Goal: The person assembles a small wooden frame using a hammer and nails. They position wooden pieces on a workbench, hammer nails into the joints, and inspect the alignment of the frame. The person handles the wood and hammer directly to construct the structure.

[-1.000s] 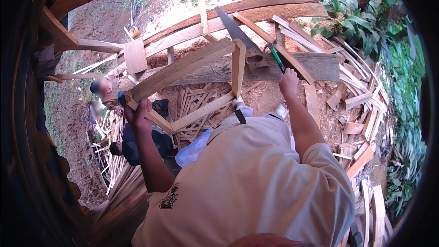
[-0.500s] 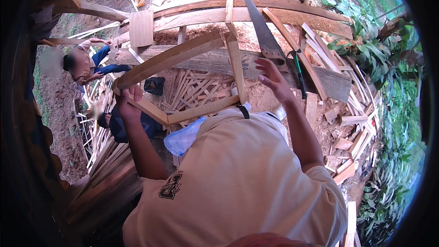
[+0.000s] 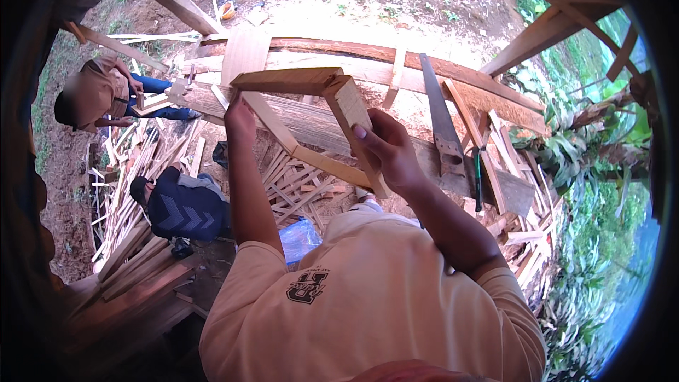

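right hand (image 3: 395,151) pinches the wooden frame (image 3: 286,80) while left hand (image 3: 240,120) grips its left corner, apparently from below.

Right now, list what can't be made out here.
All in the head view:
Right hand, thumb aside: fingertips hidden behind the wooden frame.
Any nails in the frame's joints: too small to tell.
Far-left co-worker: head blurred.
Clear plastic: lower part covered by the shirt.

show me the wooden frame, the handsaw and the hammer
Wooden frame (image 3: 288,80): head view, on its far bar
Handsaw (image 3: 440,114): head view, on its blade
Hammer (image 3: 477,184): head view, on its handle
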